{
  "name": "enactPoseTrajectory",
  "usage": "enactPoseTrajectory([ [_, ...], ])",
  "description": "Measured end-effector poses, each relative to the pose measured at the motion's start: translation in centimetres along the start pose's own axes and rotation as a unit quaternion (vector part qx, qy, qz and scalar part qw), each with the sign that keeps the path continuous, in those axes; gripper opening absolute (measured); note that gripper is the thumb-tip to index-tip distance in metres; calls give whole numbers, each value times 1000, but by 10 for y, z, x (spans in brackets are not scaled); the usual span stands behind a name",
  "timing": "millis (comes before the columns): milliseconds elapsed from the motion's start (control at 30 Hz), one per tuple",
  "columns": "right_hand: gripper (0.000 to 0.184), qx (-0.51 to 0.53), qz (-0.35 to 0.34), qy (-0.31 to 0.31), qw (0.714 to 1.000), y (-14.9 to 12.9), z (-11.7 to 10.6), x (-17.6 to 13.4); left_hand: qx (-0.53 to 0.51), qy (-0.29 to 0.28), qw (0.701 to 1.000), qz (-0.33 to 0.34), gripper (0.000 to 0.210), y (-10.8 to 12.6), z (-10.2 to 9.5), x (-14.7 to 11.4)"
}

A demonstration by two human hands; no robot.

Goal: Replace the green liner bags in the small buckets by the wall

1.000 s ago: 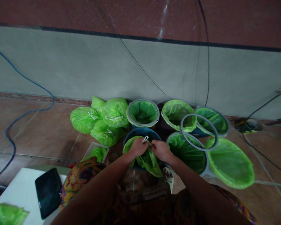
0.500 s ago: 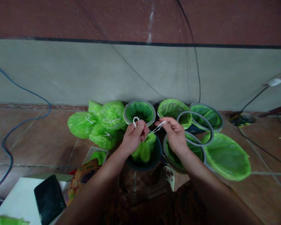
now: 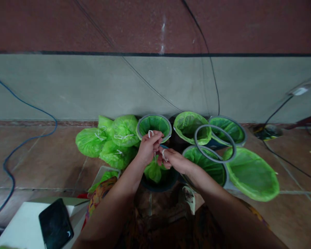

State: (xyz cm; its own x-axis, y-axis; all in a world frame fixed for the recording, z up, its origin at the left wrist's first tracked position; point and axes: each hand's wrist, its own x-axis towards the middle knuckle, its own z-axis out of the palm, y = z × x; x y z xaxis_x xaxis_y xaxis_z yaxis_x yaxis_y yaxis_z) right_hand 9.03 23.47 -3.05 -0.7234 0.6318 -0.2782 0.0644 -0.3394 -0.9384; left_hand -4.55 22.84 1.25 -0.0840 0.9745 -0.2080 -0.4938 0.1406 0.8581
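Both hands meet over a dark bin [image 3: 171, 180] in the front row. My left hand [image 3: 150, 147] is closed on a white drawstring [image 3: 150, 134], whose loop sticks up above the fingers. Close beside it, my right hand [image 3: 172, 159] is closed on another part of the drawstring, looped round its fingers. Below the hands hangs the gathered neck of a green garbage bag [image 3: 154, 172], inside the dark bin. The fingertips partly hide the string between the hands.
Several tied green bags [image 3: 124, 129] lie to the left by the wall. Bins with green liners [image 3: 155, 125] stand behind and to the right, one with a loose grey ring [image 3: 197, 138] over it. A phone [image 3: 55, 223] lies on a white box [image 3: 18, 221] at lower left.
My right hand has moved left and down to meet my left hand, so the string no longer stretches between them. The view has tilted up slightly.
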Motion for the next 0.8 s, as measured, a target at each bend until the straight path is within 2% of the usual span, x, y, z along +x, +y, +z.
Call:
enactPoseTrajectory([
  [67, 40, -35, 3, -41, 999, -1, 0, -1, -13, 17, 1000, 6, 30, 1, -3, 4],
  [133, 36, -40, 4, -65, 997, -3, 0, -1, -23, 59, 998, 19, 33, -1, -8, 9],
  [167, 35, -25, 3, -57, 998, -3, 0, -1, -20, 86, 996, 19, 35, -3, -10, 12],
  [233, 32, 31, -9, 2, 999, -5, -3, 1, 13, 122, 992, 0, 37, -14, -14, 15],
  [300, 28, 88, -18, 78, 993, -9, -10, 2, 93, 104, 990, -28, 32, -30, -17, 15],
  [367, 25, 132, -27, 134, 982, -14, -18, 3, 211, 31, 977, -30, 24, -48, -20, 12],
  [433, 23, 160, -30, 156, 974, -18, -24, 3, 314, -53, 948, -13, 19, -62, -20, 8],
  [500, 22, 172, -31, 160, 972, -19, -27, 3, 364, -100, 926, 2, 18, -69, -19, 5],
  [600, 24, 175, -40, 182, 967, -19, -29, 4, 346, -88, 934, 5, 17, -72, -17, 4],
  [700, 33, 167, -65, 234, 956, -19, -28, 4, 301, -17, 953, -16, 18, -73, -18, 7],
  [767, 37, 169, -81, 246, 951, -20, -25, 2, 323, 19, 946, -33, 20, -74, -21, 10],
  [800, 37, 174, -87, 235, 952, -20, -22, 2, 349, 15, 936, -38, 21, -75, -22, 10],
])
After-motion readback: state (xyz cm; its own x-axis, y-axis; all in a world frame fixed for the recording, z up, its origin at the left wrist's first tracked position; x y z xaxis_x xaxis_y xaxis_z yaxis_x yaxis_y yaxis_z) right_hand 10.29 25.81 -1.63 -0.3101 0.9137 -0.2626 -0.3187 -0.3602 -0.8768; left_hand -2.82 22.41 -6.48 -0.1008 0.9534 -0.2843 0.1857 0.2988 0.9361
